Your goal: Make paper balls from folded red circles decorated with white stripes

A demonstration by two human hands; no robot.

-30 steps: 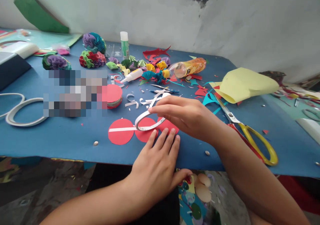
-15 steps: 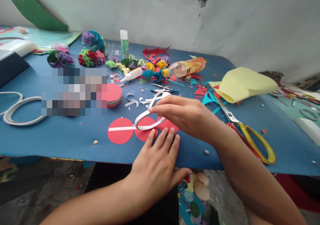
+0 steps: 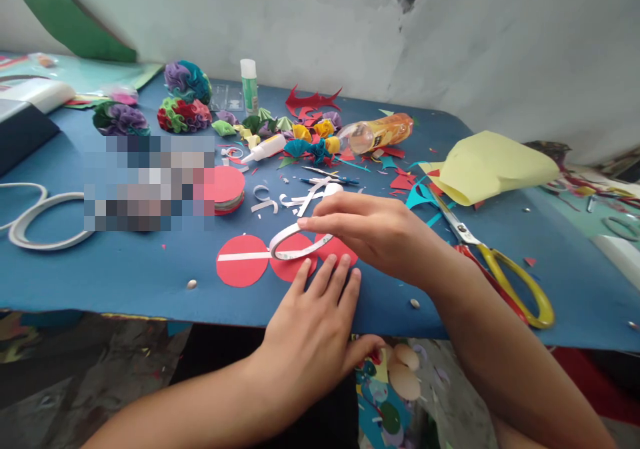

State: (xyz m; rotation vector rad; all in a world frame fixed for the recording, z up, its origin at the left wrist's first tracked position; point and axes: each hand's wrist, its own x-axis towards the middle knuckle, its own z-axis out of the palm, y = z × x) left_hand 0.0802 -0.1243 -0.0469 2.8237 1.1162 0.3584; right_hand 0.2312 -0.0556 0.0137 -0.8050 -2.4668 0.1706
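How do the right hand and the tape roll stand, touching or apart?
Touching. The head view shows a fingertip of the right hand meeting the upper rim of the tape roll, with no gap visible there.

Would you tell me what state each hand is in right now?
Left hand: open, fingers on the red paper circles.
Right hand: closed, holding the white tape roll.

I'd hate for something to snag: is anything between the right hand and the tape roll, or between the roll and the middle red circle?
Nothing visible: the right hand touches the tape roll, tilted over the middle red circle; the scissors lie off right.
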